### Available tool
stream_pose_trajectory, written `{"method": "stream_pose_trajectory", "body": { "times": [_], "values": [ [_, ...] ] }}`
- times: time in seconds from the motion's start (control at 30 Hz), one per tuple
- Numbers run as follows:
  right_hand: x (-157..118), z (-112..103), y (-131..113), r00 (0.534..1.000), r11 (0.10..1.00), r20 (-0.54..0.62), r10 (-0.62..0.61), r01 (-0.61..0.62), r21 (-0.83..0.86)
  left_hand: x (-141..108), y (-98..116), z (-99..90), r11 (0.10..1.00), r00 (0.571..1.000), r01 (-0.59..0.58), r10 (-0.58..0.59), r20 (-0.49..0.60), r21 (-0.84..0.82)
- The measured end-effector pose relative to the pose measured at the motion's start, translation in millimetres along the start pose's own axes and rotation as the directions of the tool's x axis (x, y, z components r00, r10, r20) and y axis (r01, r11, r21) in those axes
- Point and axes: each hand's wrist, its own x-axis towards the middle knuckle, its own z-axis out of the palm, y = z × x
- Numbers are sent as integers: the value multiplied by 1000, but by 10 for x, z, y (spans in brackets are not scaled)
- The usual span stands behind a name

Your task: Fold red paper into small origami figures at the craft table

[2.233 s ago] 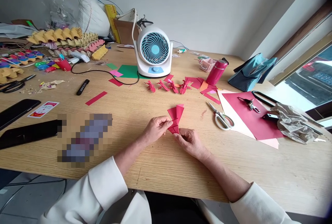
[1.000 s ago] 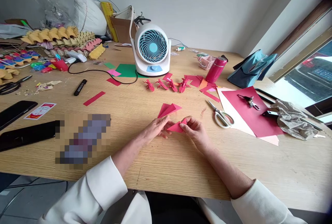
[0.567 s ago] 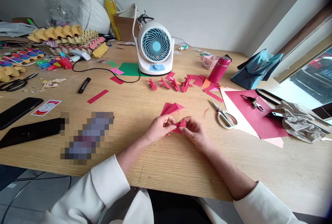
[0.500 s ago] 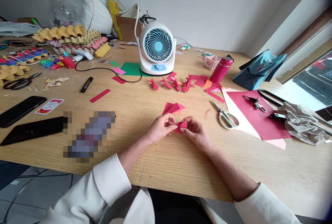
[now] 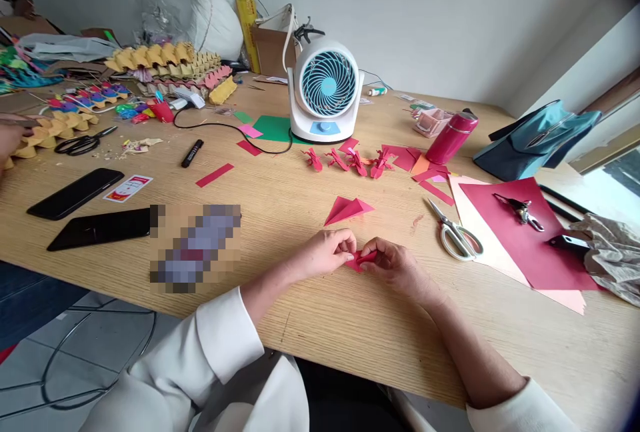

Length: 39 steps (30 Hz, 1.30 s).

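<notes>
Left hand and right hand pinch a small red paper on the near side of the fan

Fingertips of both are closed on it; a second ago it showed as a broad triangle, now fingers cover most of it; folded red sheets lie between it and the fan, and a co-worker's hand has come into view, well left of the fan

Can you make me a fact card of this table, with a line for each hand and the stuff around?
Left hand: pinches a small folded red paper
Right hand: pinches the same paper
Just beyond them: another folded red piece, lying loose
Farther back: four red paper figures near a white fan
To the right: white-handled scissors, a flat red sheet
</notes>
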Motion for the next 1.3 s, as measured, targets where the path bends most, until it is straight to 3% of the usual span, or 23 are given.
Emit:
{"method": "stream_pose_trajectory", "body": {
  "times": [0.5, 0.7, 0.97, 1.13, 1.3],
  "values": [
    [-36, 39, -100, 971, 879, 61, -232, 236, -413, -144, 5, 46, 964, 996, -81, 68, 60, 254],
    [-54, 35, -83, 961, 844, 61, -271, 267, -465, -168, 16, 97, 916, 992, -125, 119, 40, 382],
    [-64, 56, -51, 961, 801, 35, -273, 247, -545, -216, 22, 186, 906, 988, -151, 148, 38, 396],
    [-157, 100, -26, 934, 715, 23, -357, 289, -636, -277, 83, 189, 825, 968, -246, 232, 93, 509],
    [-308, 93, 36, 888, 540, 128, -442, 377, -752, -365, 74, 177, 645, 930, -360, 309, 201, 674]
  ]
}}
